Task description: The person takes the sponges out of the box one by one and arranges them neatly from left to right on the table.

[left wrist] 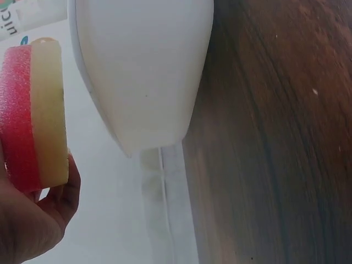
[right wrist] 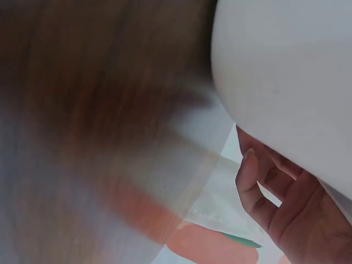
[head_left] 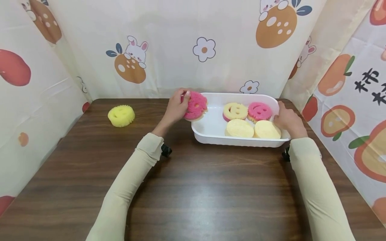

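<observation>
My left hand [head_left: 178,106] grips a pink smiley-face sponge [head_left: 196,105] with a pale yellow backing, held on edge over the left rim of a white plastic tray [head_left: 211,129]. The left wrist view shows the pink sponge [left wrist: 33,115] between thumb and fingers beside the tray's outer wall [left wrist: 143,66]. My right hand [head_left: 286,119] holds the tray's right rim, its fingers [right wrist: 264,187] curled under the tray's edge [right wrist: 286,71]. In the tray lie a yellow smiley sponge [head_left: 235,110], a pink smiley sponge [head_left: 259,111] and two pale yellow sponges [head_left: 239,128] turned face down.
Another yellow smiley sponge [head_left: 121,115] lies alone on the brown wooden table [head_left: 193,187] at the far left. Printed cloth walls [head_left: 181,47] enclose the table on three sides. The tray's left half has bare floor.
</observation>
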Tool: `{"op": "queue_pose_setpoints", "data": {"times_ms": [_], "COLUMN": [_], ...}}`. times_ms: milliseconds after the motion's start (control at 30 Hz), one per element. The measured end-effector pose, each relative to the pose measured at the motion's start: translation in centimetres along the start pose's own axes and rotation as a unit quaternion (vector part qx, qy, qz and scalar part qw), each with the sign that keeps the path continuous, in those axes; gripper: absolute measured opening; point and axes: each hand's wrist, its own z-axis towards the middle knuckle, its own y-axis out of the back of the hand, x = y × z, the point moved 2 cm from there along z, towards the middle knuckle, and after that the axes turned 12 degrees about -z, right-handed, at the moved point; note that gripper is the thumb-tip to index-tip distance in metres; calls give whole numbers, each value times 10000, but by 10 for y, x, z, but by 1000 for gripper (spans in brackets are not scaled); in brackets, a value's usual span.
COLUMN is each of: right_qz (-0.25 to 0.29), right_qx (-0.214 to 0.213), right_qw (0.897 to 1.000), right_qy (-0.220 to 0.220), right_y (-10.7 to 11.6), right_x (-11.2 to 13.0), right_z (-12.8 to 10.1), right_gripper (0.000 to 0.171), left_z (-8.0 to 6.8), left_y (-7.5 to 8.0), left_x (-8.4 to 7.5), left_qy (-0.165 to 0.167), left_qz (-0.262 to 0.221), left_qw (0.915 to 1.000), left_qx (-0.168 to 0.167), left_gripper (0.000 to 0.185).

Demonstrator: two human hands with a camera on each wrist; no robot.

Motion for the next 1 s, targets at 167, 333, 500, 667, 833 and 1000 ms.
{"op": "queue_pose_setpoints", "data": {"times_ms": [167,333,500,667,833,1000], "right_qz": [78,51,53,13,-14,-48], "right_qx": [60,130,209,180,92,85], "right_qw": [9999,9998,9997,9996,9996,9996], "right_qy": [80,164,140,225,279,255], "right_y": [-1,-1,-3,-3,-3,-3], "right_x": [-2,-4,-4,-5,-6,-5], "right_z": [1,2,3,3,3,3], "right_gripper": [79,81,81,80,80,80], "left_z": [0,-2,-4,-6,-6,-7], "left_y": [7,16,24,30,37,44], "left_x": [2,8,15,19,21,29], "left_qy": [116,95,144,256,368,555], "left_qz": [144,150,137,165,259,313], "left_qw": [9998,9996,9995,9991,9985,9976], "left_qx": [-94,-234,-260,-296,-305,-286], "left_gripper": [34,33,34,36,36,38]}}
